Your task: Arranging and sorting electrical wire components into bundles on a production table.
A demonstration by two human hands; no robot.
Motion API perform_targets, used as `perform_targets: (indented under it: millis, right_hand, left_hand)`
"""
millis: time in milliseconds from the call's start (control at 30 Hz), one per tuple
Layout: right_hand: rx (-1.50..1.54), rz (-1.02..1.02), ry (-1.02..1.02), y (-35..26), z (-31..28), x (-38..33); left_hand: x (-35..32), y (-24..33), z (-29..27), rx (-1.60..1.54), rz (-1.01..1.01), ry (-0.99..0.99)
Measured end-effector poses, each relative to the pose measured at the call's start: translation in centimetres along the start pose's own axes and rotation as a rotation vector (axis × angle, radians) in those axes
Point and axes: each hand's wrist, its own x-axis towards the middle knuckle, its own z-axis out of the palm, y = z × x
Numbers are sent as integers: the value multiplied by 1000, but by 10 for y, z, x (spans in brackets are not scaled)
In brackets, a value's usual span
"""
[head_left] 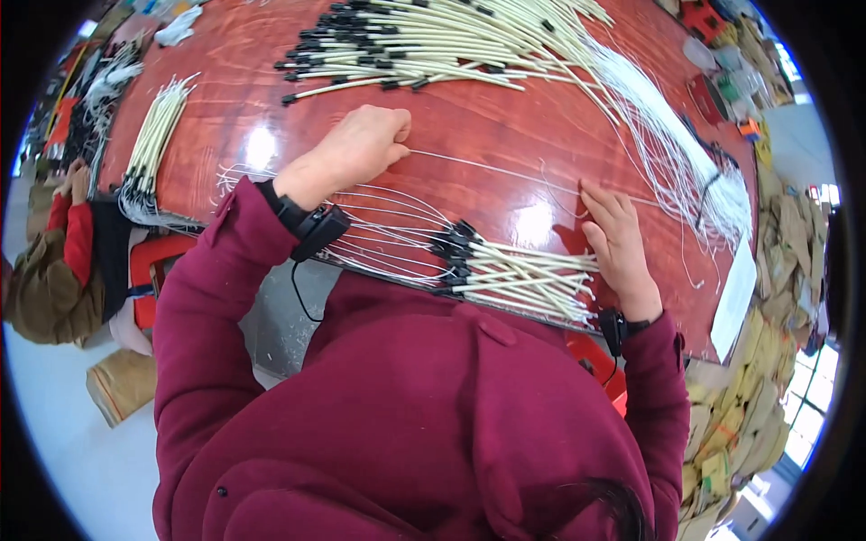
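Note:
My left hand is closed, thumb and fingers pinching the end of a thin white wire. The wire runs nearly straight across the red-brown table to my right hand. That hand has its fingers stretched out and thumb apart, fingertips at the wire; whether they press on it cannot be made out. Between my hands and my body lies a small bundle of cream tubes with black end pieces, its loose wires spreading left under my left wrist.
A large pile of cream tubes with black ends covers the far side, its long white wires gathered at the right. A smaller bundle lies at the left edge. Another person sits at left; brown sacks are heaped at right.

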Motion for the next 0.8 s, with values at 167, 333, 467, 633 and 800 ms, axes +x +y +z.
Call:
perform_targets:
  millis: [167,333,467,633,800]
  right_hand:
    - [21,3,5,1,-4,5]
    - [64,27,34,0,0,7]
    - [83,34,76,-4,3,8]
    - [126,61,96,-4,3,11]
    - [158,84,117,-3,6,8]
  left_hand:
    - [25,8,-10,143,53,155]
    - [83,21,23,263,322,298]
    - [120,23,44,398,402,322]
    - [122,24,44,474,414,292]
    - [127,26,47,463,452,304]
